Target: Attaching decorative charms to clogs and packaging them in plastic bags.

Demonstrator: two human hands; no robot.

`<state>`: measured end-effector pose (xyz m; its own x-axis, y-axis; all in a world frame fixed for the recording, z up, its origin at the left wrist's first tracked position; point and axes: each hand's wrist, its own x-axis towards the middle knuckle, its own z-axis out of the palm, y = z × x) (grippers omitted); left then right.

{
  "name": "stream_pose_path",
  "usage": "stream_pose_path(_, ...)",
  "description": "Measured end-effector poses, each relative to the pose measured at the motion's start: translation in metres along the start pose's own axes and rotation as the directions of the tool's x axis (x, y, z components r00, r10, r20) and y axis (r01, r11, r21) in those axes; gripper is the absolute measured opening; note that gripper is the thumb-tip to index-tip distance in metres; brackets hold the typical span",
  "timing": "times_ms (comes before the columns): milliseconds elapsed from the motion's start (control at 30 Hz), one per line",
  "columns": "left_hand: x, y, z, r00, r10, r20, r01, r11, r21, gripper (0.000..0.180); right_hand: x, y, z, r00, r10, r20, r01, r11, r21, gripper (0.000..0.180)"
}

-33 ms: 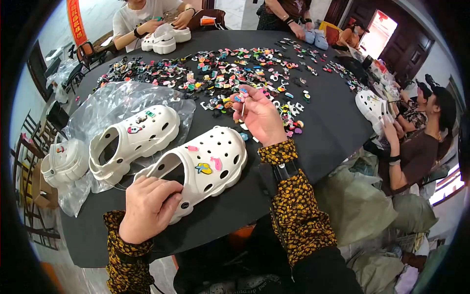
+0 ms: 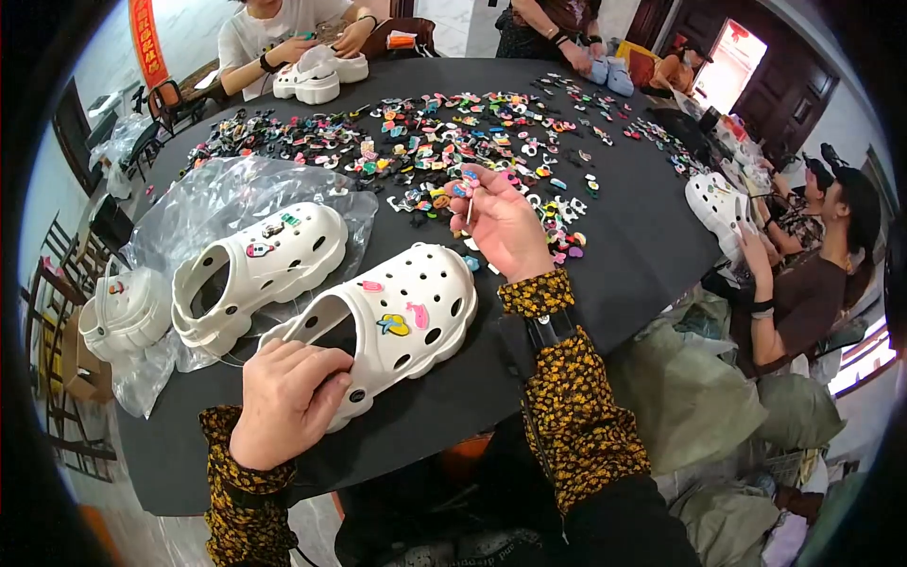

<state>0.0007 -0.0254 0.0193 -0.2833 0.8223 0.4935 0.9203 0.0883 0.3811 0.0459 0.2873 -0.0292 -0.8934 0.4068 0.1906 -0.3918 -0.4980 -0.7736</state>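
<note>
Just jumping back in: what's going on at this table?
The person's left hand grips a white clog at its heel end; three charms sit on its upper. The right hand pinches a small pink-and-blue charm above the black tabletop, apart from the clog. Another decorated white clog lies to the left. Loose charms lie scattered ahead, and across the table another person has white clogs in front.

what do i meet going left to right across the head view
Leftmost white clog, middle white clog, nearest white clog, right hand holding a pink-and-blue charm, far-right white clog by a co-worker's hand.
</note>
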Motion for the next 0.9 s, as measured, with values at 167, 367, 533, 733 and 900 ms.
stream_pose_path(167,0.000,0.001,-0.004,1.000,-0.005,0.027,0.005,1.000,0.023,0.010,0.005,0.005,-0.004,0.991,0.040,-0.129,-0.043,0.999,-0.019,0.029)
stream_pose_path(367,0.000,-0.001,-0.001,1.000,0.028,-0.009,-0.027,0.999,0.046,0.010,0.005,0.008,-0.008,0.978,0.016,-0.208,-0.033,0.996,-0.077,0.028)
stream_pose_path(533,-0.001,-0.001,-0.003,1.000,0.014,-0.003,-0.014,0.999,0.050,0.011,0.003,0.008,0.003,0.972,0.009,-0.233,-0.052,0.982,-0.180,0.025)
stream_pose_path(733,0.000,-0.003,-0.003,1.000,0.028,0.003,-0.028,0.999,0.040,0.010,-0.001,0.008,0.014,0.983,-0.020,-0.185,-0.035,0.956,-0.291,0.018)
stream_pose_path(900,0.000,-0.002,-0.001,1.000,0.028,0.002,-0.028,0.998,0.053,0.010,-0.003,0.009,0.016,0.988,-0.003,-0.155,-0.040,0.961,-0.272,0.019)
